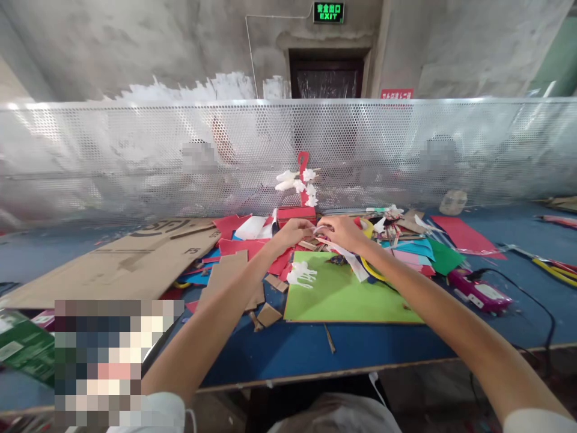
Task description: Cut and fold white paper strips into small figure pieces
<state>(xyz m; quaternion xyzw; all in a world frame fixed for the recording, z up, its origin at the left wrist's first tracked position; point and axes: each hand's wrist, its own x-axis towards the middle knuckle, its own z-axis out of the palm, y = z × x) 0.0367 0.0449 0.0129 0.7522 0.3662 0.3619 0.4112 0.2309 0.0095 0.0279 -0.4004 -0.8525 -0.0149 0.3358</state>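
Holding a white strip (356,264) by its upper end in the right hand (341,233), curled narrow, just beside the left hand (295,232). Trailing loose from there toward the body, over a green sheet (351,307) between the forearms. Bent in just as narrowly on the left side, close to the same end of the strip; cannot tell for sure about a firm pinch there, with fingertips so small and partly hidden.

See a white cut-out (301,273) below the left hand, flat on the left part of the green sheet, and small cardboard scraps (269,314) beside it, nearer the body. Just beyond both hands, see a red box (295,214), and above it a red stem (303,157) with white flowers (310,189).

Find a large cardboard sheet (130,258) well to the left of the hands. To the right, past blue paper (415,247) and green paper (444,255), find a red sheet (466,237), a purple device (480,291) nearer the body, and a yellow-handled tool (556,270) farthest out.

Notice a blue table (383,349) under everything, a perforated metal screen (135,162) beyond the hands, and, higher still, a lit exit sign (329,12).
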